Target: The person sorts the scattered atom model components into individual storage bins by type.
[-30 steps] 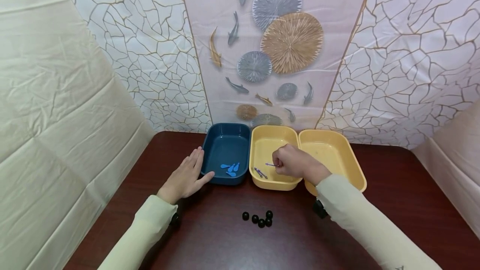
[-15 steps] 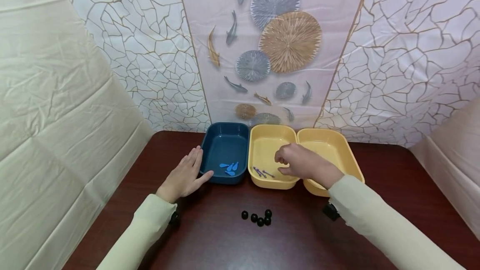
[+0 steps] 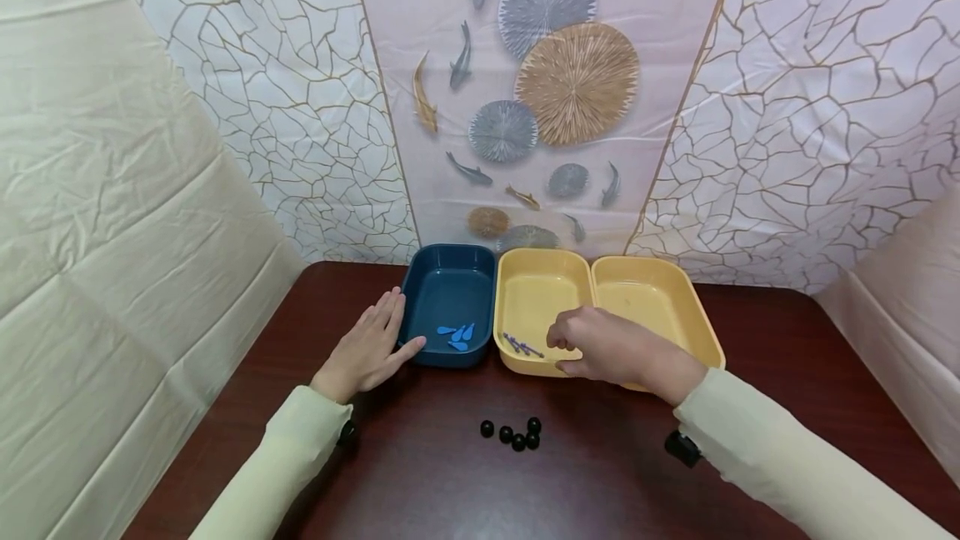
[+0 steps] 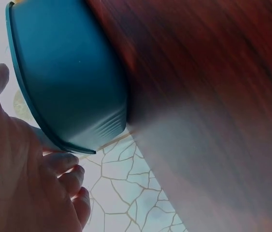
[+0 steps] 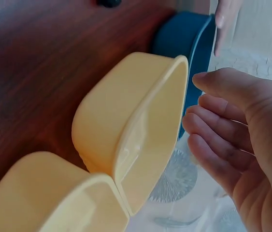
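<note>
My left hand lies flat on the table, fingers straight against the left side of the blue tray, thumb touching its near corner. It holds nothing. Blue pieces lie inside the tray, just right of my thumb. My right hand hovers over the near edge of the middle yellow tray, fingers loosely curled and empty. Purple pieces lie in that tray just left of my fingertips. Black beads sit nearer me, below those fingers.
</note>
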`<state>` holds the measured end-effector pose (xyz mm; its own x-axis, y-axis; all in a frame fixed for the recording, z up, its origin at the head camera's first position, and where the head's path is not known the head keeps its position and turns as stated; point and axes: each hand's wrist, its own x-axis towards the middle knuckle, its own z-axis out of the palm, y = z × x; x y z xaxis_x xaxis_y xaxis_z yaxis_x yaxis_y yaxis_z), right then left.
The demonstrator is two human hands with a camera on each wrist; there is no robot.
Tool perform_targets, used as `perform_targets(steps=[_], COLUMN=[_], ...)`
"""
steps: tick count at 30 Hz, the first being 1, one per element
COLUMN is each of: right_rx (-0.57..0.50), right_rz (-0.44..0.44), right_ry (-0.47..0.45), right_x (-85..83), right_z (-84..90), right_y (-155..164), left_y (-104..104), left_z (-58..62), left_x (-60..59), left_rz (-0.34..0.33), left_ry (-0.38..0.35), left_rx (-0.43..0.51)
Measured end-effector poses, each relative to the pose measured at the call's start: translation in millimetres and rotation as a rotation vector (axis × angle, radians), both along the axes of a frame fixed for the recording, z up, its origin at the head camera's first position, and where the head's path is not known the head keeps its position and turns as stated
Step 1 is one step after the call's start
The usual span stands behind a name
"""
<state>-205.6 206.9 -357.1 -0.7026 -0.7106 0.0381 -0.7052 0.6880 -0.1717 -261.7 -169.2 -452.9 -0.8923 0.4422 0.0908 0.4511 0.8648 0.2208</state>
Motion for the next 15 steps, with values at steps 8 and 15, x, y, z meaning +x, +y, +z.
perform_targets(steps=[8, 15], right_rx=[-0.025, -0.041], right_rz=[0.070, 0.102], right_ry=[-0.040, -0.148], right_x=[9.6, 17.0], right_z=[-12.1, -33.4], right_y=[-6, -9], left_y=[4, 7], left_z=[-0.1, -0.7], left_x=[0.5, 0.7], left_rz=[-0.005, -0.006], left_ry=[0.004, -0.002], left_rx=[-0.021, -0.033])
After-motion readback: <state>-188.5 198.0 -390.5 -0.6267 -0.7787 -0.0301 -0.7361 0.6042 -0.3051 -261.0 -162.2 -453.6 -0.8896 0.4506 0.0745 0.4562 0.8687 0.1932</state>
